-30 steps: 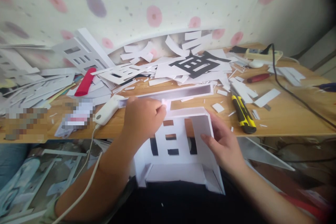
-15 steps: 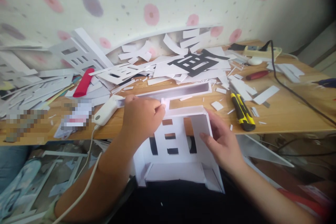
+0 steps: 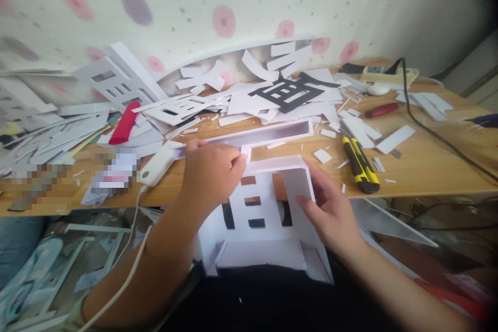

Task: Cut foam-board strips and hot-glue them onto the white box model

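A white foam-board box form [image 3: 268,257] with cut-out rectangular openings in its back panel rests on my lap against the table edge. My right hand [image 3: 329,207] grips its right wall, thumb on the inner face and fingers behind. At the upper left of the form my left hand [image 3: 213,171] is closed, its thumb pressed on a small white projecting piece [image 3: 246,153]. The fingers under that hand are mostly hidden. Just beyond it lies a long narrow white channel [image 3: 272,135] of the same board.
A yellow-and-black utility knife [image 3: 360,166] lies right on the wooden table [image 3: 272,155]. Left are a white corded device [image 3: 157,163] and a red roll [image 3: 124,123]. Behind, white offcuts surround a black cut-out character [image 3: 290,93]. A black cable [image 3: 436,135] crosses the right side.
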`<action>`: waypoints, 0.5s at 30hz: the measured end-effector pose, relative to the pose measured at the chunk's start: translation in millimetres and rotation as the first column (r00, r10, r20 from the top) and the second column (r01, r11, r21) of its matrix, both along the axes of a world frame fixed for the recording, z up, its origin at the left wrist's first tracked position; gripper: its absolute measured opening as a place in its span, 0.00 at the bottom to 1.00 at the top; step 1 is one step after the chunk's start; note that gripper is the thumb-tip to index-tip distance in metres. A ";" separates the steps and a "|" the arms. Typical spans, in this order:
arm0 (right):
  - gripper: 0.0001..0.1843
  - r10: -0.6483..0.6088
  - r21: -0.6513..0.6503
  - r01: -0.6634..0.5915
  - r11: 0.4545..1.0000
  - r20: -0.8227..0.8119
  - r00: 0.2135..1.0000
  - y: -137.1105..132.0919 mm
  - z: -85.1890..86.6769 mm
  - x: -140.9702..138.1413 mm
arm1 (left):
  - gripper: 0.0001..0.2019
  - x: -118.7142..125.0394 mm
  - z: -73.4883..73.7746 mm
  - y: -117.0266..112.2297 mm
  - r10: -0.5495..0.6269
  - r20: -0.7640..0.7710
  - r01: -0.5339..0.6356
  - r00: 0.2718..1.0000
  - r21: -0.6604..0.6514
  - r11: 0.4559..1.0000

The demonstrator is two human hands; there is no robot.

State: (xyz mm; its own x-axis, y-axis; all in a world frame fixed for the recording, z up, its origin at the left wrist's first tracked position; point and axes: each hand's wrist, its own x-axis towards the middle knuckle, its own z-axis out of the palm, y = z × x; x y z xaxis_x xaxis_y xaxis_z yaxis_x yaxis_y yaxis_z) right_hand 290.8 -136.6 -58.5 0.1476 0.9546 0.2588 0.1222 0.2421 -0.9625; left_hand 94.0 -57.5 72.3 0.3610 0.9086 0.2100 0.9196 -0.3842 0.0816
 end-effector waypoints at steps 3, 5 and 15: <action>0.30 -0.014 -0.005 0.014 1.000 0.015 1.000 0.6 0.4 0.5 | 0.19 -0.7 1.6 0.3 -0.004 -0.034 0.003 0.999 -0.022 1.000; 0.29 -0.012 0.002 0.012 1.000 0.016 1.000 1.0 1.3 0.6 | 0.19 -2.2 2.7 0.3 -0.016 -0.050 0.014 0.999 -0.035 0.999; 0.30 -0.022 0.003 0.022 1.000 0.007 1.000 0.6 4.3 -1.8 | 0.16 -16.1 9.1 2.8 -0.193 -0.103 0.181 0.976 -0.113 0.977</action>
State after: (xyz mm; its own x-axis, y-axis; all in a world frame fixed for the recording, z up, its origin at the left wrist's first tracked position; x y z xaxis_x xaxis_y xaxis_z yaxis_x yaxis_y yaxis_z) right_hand 289.0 -136.0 -54.2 0.1671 0.9503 0.2626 0.1345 0.2419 -0.9609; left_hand 77.9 -54.7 81.5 0.5423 0.8375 0.0674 0.8379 -0.5450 0.0296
